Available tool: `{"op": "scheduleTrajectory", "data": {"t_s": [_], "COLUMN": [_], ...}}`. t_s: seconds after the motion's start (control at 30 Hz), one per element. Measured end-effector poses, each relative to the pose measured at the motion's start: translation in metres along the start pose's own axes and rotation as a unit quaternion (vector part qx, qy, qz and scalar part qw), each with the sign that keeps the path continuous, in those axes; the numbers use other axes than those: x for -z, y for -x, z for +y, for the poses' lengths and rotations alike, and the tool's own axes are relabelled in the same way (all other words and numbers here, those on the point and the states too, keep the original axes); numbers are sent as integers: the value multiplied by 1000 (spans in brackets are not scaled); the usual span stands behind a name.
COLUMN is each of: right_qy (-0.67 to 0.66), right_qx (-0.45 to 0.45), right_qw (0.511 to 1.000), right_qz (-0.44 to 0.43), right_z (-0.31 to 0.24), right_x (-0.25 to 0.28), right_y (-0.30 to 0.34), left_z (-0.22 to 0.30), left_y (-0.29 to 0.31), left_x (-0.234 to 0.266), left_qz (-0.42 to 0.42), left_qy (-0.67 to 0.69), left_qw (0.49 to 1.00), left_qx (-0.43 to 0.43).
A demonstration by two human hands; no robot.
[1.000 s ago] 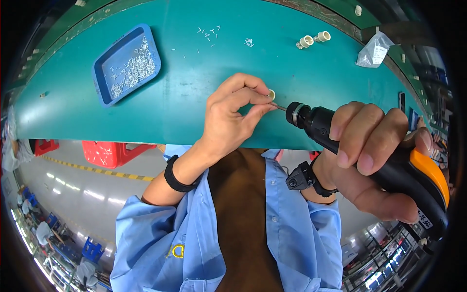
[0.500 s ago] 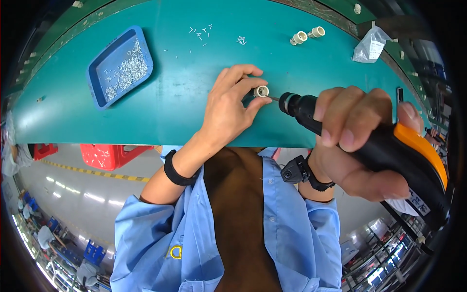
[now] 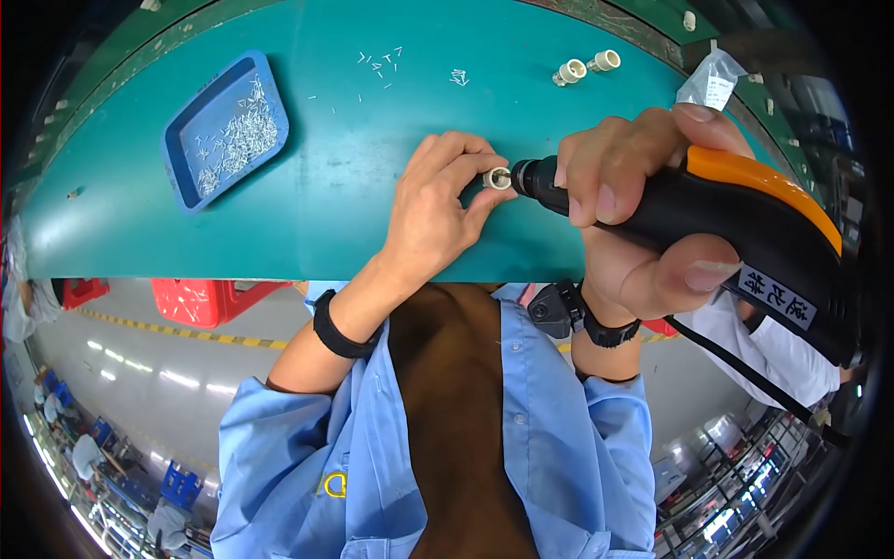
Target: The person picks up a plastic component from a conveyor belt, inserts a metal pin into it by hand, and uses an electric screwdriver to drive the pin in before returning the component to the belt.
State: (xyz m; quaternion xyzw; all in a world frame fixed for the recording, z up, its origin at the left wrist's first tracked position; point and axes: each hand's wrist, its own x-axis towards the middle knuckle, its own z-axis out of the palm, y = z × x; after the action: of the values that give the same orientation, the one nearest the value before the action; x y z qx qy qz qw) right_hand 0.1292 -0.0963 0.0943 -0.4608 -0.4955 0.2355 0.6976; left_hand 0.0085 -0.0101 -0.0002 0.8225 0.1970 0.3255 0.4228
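My left hand (image 3: 430, 207) pinches a small cream round fitting (image 3: 494, 180) between thumb and fingertips, its hollow end turned up. My right hand (image 3: 643, 186) is wrapped round a black and orange electric screwdriver (image 3: 745, 219), with a cord running from its rear end. The driver's nose sits right up against the fitting's right side, and its bit reaches into the opening. Whether a screw is on the bit is too small to tell.
A blue tray (image 3: 170, 160) of small metal pins or screws stands at the left of the green table (image 3: 354, 186). Several loose ones (image 3: 380, 63) lie at the back. Two cream fittings (image 3: 587, 66) and a labelled plastic bag (image 3: 712, 79) sit at the back right. Red stools (image 3: 191, 300) stand below the edge.
The screwdriver has moved left and swung upward at its rear, bringing its nose against the fitting. My left hand keeps nearly the same place and hold.
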Motion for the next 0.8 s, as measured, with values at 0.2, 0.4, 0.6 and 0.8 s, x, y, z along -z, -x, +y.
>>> {"op": "scheduleTrajectory", "data": {"t_s": [0.2, 0.4, 0.6, 0.8], "right_qy": [45, 36, 33, -146], "right_qx": [-21, -32, -33, 85], "right_qw": [998, 998, 998, 980], "right_qz": [39, 35, 30, 102], "right_z": [4, 8, 7, -15], "right_x": [-9, -11, -10, -16], "right_y": [-2, -2, -5, -8], "left_z": [-1, -3, -4, -5], "left_y": [2, 3, -1, 2], "left_x": [0, -1, -1, 1], "left_qz": [-4, -7, 3, 8], "left_qy": [-2, 2, 8, -11], "left_qw": [1000, 1000, 1000, 998], "left_qx": [-7, 0, -24, -61]}}
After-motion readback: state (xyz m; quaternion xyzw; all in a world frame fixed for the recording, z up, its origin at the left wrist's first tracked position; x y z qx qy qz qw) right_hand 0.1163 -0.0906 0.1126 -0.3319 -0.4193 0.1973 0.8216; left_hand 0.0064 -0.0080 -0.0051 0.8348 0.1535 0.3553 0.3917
